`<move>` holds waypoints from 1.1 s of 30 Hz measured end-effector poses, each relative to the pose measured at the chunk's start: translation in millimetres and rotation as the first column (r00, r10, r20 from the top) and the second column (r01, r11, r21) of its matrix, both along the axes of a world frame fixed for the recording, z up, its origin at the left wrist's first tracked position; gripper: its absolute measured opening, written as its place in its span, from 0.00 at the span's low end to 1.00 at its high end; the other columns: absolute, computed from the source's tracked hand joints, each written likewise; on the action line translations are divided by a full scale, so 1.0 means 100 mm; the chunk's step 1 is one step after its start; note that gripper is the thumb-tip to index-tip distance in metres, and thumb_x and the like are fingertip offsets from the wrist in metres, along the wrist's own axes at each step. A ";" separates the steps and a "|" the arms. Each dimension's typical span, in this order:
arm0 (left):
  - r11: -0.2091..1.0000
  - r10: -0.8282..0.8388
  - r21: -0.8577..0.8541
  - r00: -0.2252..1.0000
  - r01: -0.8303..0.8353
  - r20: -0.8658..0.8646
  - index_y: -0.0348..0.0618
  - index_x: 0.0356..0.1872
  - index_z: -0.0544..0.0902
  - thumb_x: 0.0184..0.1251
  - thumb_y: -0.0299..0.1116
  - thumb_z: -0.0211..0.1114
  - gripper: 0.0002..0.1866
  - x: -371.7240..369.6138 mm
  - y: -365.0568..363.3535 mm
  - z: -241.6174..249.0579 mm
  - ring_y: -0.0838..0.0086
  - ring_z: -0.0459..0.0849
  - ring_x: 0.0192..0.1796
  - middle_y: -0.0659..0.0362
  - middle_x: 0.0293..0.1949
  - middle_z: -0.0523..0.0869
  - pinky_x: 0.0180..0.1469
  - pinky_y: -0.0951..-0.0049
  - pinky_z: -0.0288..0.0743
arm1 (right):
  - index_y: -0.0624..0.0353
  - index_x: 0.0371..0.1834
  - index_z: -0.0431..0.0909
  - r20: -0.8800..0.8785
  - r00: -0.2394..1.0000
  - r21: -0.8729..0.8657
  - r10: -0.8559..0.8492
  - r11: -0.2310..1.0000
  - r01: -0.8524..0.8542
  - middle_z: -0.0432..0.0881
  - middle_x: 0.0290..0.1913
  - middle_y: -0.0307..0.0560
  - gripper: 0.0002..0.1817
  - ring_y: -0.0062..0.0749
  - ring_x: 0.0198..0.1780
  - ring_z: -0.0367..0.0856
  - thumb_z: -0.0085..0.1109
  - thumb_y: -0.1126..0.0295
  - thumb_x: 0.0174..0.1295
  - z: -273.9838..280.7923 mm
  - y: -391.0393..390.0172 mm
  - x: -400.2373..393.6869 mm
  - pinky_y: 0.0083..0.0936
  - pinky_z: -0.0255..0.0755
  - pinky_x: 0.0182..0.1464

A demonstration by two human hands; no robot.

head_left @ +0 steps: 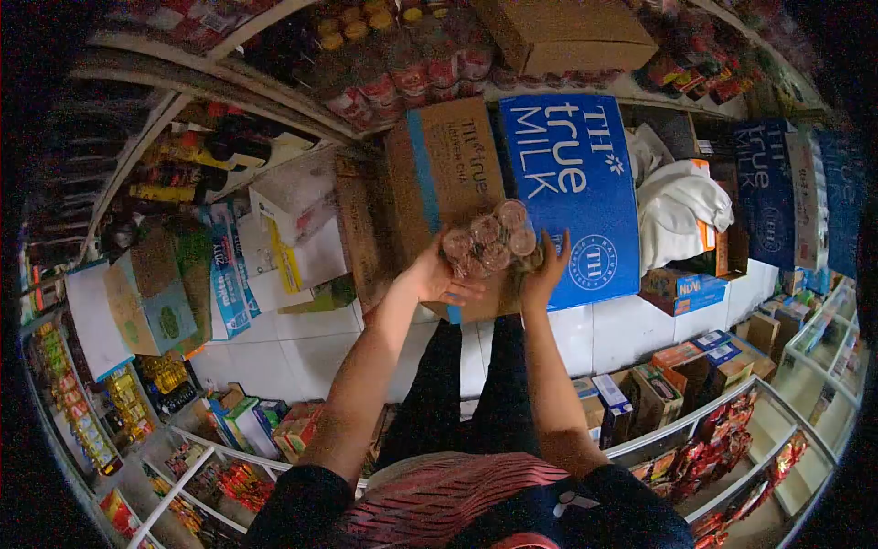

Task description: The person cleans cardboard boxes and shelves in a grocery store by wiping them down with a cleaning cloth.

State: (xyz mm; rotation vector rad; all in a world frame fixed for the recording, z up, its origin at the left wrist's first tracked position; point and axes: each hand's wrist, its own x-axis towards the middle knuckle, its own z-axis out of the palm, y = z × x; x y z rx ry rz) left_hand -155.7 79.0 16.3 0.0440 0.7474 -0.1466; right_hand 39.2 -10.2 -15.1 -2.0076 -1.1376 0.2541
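Note:
A clear-wrapped pack of small round-topped containers [494,240] is between my two hands, above the cardboard boxes. My left hand [437,280] cups its left side, with the fingers reaching under it. My right hand [546,273] grips the right side with bent fingers. What the containers hold cannot be made out. Just beyond the pack stands a brown carton [450,169] with a blue stripe. To its right is a large blue TH true MILK box [576,201], close to my right hand.
White cloth or plastic [681,215] lies right of the blue box, above a NuVi box [690,291]. Shelves of bottles [402,69] run along the back. An open white box [297,220] stands at left. Shelving with red packets [709,448] is near my body at right.

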 end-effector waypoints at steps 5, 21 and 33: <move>0.859 0.383 -0.412 0.916 -0.305 0.122 0.39 0.62 0.54 0.56 0.66 0.37 0.43 0.07 -0.06 0.02 0.45 0.58 0.61 0.41 0.61 0.57 0.62 0.46 0.51 | 0.62 0.49 0.71 0.028 0.999 -0.088 0.026 0.996 -0.023 0.58 0.60 0.62 0.20 0.53 0.61 0.57 0.50 0.78 0.50 0.01 -0.19 0.08 0.39 0.52 0.61; 0.394 0.711 0.731 0.688 -0.557 0.141 0.43 0.49 0.68 0.62 0.45 0.47 0.20 -0.42 1.08 1.03 0.67 0.75 0.48 0.56 0.47 0.75 0.48 0.60 0.74 | 0.59 0.49 0.70 0.182 0.982 -0.138 0.054 0.990 -0.029 0.65 0.56 0.55 0.22 0.53 0.59 0.59 0.54 0.74 0.46 -0.24 0.16 0.64 0.41 0.54 0.60; 0.014 0.642 0.954 0.729 0.300 -0.239 0.38 0.65 0.38 0.35 0.56 0.70 0.63 -0.96 3.11 0.78 0.59 0.54 0.65 0.44 0.64 0.51 0.62 0.60 0.53 | 0.60 0.43 0.72 0.253 0.963 -0.193 0.088 0.980 -0.039 0.68 0.54 0.53 0.18 0.54 0.57 0.60 0.51 0.73 0.45 -0.24 0.19 0.63 0.42 0.55 0.59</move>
